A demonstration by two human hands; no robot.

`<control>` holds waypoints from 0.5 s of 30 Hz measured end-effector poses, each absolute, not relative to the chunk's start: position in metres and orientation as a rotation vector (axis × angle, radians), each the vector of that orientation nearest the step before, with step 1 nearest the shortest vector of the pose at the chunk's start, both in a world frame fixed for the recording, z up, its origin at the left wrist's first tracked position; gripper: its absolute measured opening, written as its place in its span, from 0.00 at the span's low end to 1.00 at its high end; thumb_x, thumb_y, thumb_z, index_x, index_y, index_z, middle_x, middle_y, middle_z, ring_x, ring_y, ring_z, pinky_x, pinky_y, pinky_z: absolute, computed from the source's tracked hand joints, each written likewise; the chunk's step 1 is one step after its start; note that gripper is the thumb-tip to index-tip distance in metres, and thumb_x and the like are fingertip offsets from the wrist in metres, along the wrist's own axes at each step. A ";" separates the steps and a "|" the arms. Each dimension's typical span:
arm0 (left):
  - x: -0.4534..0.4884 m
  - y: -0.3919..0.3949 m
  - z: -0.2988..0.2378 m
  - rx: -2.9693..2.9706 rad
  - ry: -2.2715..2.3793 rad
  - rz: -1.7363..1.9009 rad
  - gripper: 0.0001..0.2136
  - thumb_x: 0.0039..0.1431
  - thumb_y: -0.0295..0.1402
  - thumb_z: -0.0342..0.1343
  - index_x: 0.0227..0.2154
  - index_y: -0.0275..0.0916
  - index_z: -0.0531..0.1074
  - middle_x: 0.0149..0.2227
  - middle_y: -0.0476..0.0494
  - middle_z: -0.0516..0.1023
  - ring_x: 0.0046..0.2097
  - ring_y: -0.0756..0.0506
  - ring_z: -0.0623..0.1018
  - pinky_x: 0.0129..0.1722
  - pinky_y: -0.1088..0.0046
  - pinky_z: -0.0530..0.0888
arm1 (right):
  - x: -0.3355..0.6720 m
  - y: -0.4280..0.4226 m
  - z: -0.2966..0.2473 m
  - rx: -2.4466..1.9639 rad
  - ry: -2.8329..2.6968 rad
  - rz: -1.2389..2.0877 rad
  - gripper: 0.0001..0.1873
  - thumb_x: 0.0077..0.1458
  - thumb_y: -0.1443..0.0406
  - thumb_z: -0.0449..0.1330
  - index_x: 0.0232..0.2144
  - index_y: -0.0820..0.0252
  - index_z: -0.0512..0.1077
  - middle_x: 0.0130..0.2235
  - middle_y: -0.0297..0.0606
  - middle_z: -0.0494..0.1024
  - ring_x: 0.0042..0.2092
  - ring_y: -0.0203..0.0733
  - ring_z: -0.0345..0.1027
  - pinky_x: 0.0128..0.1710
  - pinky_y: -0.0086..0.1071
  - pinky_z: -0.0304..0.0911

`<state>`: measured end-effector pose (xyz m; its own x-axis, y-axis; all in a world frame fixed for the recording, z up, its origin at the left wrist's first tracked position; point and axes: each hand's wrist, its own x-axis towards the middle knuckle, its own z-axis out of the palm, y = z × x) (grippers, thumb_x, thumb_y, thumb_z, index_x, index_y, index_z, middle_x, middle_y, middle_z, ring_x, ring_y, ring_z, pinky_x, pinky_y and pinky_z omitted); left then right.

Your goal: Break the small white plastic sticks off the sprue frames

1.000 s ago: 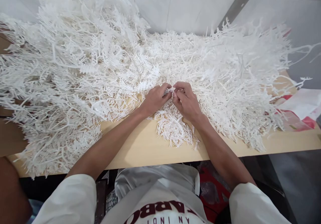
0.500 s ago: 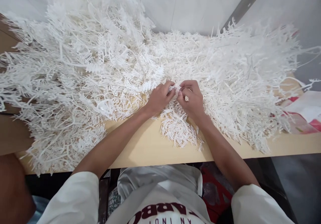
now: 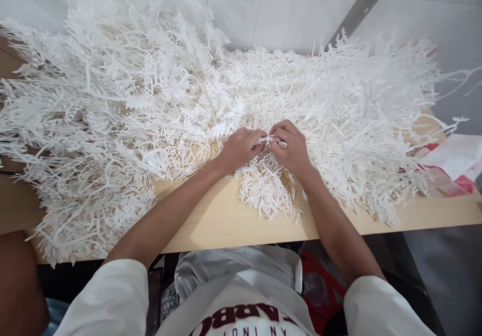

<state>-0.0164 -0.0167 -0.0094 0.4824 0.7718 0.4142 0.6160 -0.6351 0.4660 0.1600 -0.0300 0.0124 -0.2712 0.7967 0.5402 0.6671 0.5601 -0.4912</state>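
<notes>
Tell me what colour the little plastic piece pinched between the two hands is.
The plastic piece is white, same as the surrounding heap; head view shows it.

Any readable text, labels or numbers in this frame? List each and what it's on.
"ARB": large dark-red letters on the white shirt, cut off by the frame's bottom edge, so only partly readable.
Smaller line under it on the shirt: too cropped to read.
Red-and-white bag: no legible print.
White plastic sprigs, table, wall tiles: no text.
</notes>
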 end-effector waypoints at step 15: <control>-0.019 -0.019 -0.009 2.323 1.347 0.796 0.10 0.65 0.37 0.49 0.45 0.41 0.70 0.31 0.45 0.76 0.35 0.45 0.74 0.35 0.69 0.68 | 0.151 -0.035 0.014 -0.967 -2.042 0.376 0.11 0.49 0.74 0.52 0.20 0.57 0.63 0.50 0.35 0.75 0.50 0.41 0.74 0.49 0.46 0.75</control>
<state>-0.0195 -0.0188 -0.0094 0.3937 0.8700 0.2969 0.6798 -0.4929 0.5431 0.1508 -0.0346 0.0142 -0.3634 0.7481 0.5552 0.5013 0.6594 -0.5602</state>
